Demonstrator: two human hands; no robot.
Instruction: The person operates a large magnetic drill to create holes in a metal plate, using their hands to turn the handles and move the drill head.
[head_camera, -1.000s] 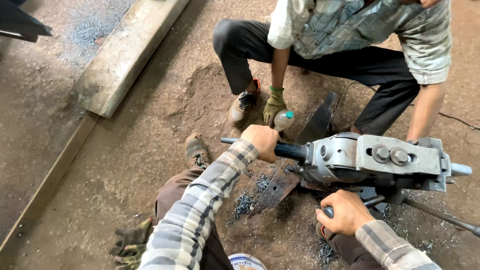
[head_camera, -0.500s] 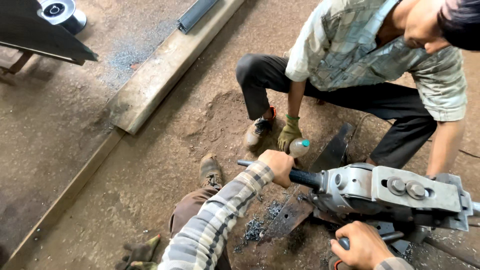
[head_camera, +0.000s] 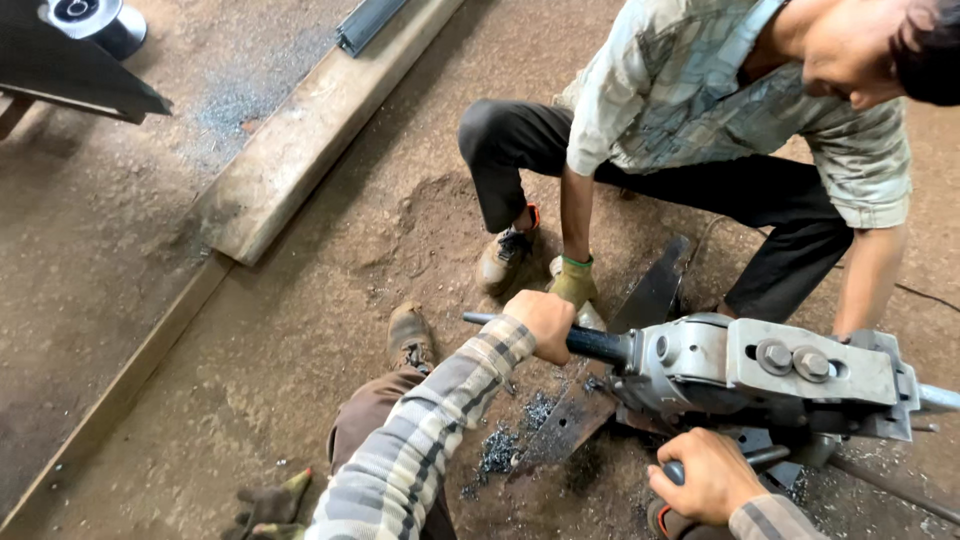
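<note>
Two hands on a grey drill

Both fists wrap handles: left hand (head_camera: 541, 322) closes round the black side bar (head_camera: 590, 343), right hand (head_camera: 707, 475) round a lower grip. The bulky grey metal drilling machine (head_camera: 770, 378) sits over a dark steel plate (head_camera: 640, 350) on the dirt floor (head_camera: 300, 350), shavings (head_camera: 500, 450) beneath.

No packages, labels, signs or screens show anywhere in this view.
</note>
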